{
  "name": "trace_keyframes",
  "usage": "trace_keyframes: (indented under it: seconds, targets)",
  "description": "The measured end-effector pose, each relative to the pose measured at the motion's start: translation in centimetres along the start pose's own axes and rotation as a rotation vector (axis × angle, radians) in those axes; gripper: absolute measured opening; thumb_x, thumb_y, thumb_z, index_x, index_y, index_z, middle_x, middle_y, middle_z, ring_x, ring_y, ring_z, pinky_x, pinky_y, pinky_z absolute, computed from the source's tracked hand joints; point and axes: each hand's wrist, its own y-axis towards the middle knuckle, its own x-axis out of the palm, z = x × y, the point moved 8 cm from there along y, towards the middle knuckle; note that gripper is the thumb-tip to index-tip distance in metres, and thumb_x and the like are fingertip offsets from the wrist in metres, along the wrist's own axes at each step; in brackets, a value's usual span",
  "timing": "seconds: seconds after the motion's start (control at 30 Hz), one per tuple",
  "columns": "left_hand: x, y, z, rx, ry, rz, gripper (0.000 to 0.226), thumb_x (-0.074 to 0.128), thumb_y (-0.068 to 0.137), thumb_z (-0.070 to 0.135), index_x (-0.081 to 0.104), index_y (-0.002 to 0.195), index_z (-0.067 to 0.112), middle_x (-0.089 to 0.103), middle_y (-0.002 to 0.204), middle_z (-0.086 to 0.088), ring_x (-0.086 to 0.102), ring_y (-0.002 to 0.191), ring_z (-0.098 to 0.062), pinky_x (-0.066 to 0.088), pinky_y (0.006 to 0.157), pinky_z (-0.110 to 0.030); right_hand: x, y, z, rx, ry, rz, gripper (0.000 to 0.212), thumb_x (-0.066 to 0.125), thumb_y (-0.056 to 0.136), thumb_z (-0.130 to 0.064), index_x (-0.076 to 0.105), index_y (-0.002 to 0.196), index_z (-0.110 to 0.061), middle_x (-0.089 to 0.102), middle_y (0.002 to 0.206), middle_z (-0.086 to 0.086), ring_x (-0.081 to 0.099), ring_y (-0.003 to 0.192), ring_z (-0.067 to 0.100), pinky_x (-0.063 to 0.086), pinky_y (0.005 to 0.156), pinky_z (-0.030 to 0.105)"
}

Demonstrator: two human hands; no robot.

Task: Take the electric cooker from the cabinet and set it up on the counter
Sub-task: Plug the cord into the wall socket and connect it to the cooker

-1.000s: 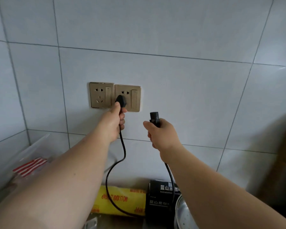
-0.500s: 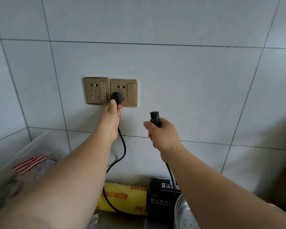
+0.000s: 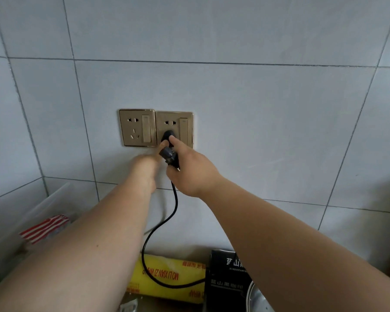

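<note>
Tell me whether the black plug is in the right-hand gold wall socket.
In: the black plug sits against the right-hand gold wall socket, right hand's fingertip on it.

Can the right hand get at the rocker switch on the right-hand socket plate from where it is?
Probably yes: the right hand has its forefinger on the wall plug, and the switch beside it is uncovered, though that hand also holds the cord's other connector.

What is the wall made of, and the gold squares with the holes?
The wall looks like glazed ceramic tile: pale, smooth, with thin grout lines. The gold socket plates have a brushed metallic sheen; metal or coated plastic, I cannot tell.
</note>
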Motion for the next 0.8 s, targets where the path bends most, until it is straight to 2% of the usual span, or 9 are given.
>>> trace_keyframes:
  seconds: [0.1,0.13,0.2,0.23,0.33,0.47,0.6,0.7,0.8]
  targets:
    - [0.2,-0.3,-0.2,-0.029,-0.048,-0.015,0.068,0.063,0.076,0.050,0.054,0.118,-0.003,0.061,0.109,-0.010,0.053,0.086,-0.021,0.034,0.061,-0.028,0.5,1.2,-0.2,-0.035,-0.218,-0.046,0.057,0.047,0.083,-0.024,0.032,0.138,-0.021,0.025,0.153,-0.013,0.054,0.113,0.023,0.035,0.071,0.028]
    - [0.1,-0.3,-0.2,-0.026,-0.053,-0.018,0.067,0.063,0.077,0.048,0.053,0.118,-0.004,0.062,0.104,-0.009,0.054,0.085,-0.023,0.034,0.061,-0.027,0.8,1.5,-0.2,-0.039,-0.298,-0.050,0.051,0.047,0.083,-0.023,0.037,0.133,-0.019,0.020,0.154,-0.017,0.057,0.106,0.022,0.033,0.065,0.027]
    - [0.3,-0.4,0.0,-0.025,-0.084,-0.044,0.073,0.068,0.069,0.055,0.058,0.115,0.000,0.061,0.117,-0.010,0.055,0.104,-0.027,0.040,0.072,-0.030,1.2,1.6,0.0,-0.035,-0.380,-0.026,0.035,0.045,0.083,-0.020,0.044,0.118,-0.016,0.014,0.154,-0.021,0.060,0.086,0.021,0.025,0.051,0.024]
    - [0.3,-0.4,0.1,-0.019,-0.101,-0.054,0.074,0.070,0.063,0.060,0.061,0.111,0.003,0.061,0.121,-0.012,0.056,0.101,-0.028,0.039,0.071,-0.031,1.4,1.6,0.1,-0.027,-0.396,-0.017,0.030,0.044,0.082,-0.018,0.044,0.112,-0.015,0.012,0.154,-0.021,0.057,0.075,0.021,0.021,0.047,0.024]
    - [0.1,-0.5,0.4,-0.003,-0.116,-0.067,0.069,0.074,0.055,0.063,0.065,0.097,0.009,0.065,0.106,-0.007,0.053,0.084,-0.022,0.035,0.068,-0.028,1.8,1.6,0.1,-0.008,-0.402,-0.005,0.023,0.044,0.082,-0.017,0.044,0.105,-0.015,0.012,0.154,-0.022,0.043,0.062,0.019,0.018,0.045,0.023]
    - [-0.1,-0.2,0.6,0.021,-0.124,-0.094,0.050,0.076,0.056,0.060,0.058,0.072,0.016,0.056,0.076,0.002,0.045,0.064,-0.010,0.032,0.062,-0.025,1.8,1.3,0.2,-0.006,-0.465,-0.021,0.019,0.045,0.082,-0.019,0.043,0.101,-0.015,0.010,0.155,-0.020,0.042,0.059,0.019,0.019,0.045,0.024]
    - [-0.2,0.4,1.0,0.088,-0.033,-0.090,0.054,0.068,0.062,0.064,0.057,0.081,0.015,0.056,0.095,-0.001,0.049,0.083,-0.021,0.035,0.072,-0.029,1.4,1.2,-0.3,-0.032,-0.602,-0.031,0.029,0.044,0.083,-0.018,0.043,0.111,-0.012,0.014,0.156,-0.012,0.036,0.055,0.020,0.017,0.044,0.024]
    - [-0.1,0.9,1.1,0.119,-0.040,-0.108,0.054,0.070,0.061,0.064,0.062,0.093,0.021,0.053,0.095,0.004,0.047,0.088,-0.016,0.035,0.073,-0.028,1.9,1.5,-0.3,-0.026,-0.746,-0.097,0.043,0.040,0.083,-0.013,0.035,0.126,-0.011,0.004,0.158,-0.008,0.042,0.053,0.022,0.022,0.043,0.024]
    - [-0.1,1.6,1.4,0.161,-0.070,-0.113,0.041,0.074,0.060,0.058,0.064,0.084,0.027,0.061,0.093,0.008,0.053,0.086,-0.010,0.033,0.068,-0.020,2.8,1.4,0.4,0.018,-0.829,-0.176,0.040,0.038,0.083,-0.009,0.037,0.122,-0.010,-0.011,0.157,-0.005,0.037,0.041,0.016,0.022,0.041,0.026]
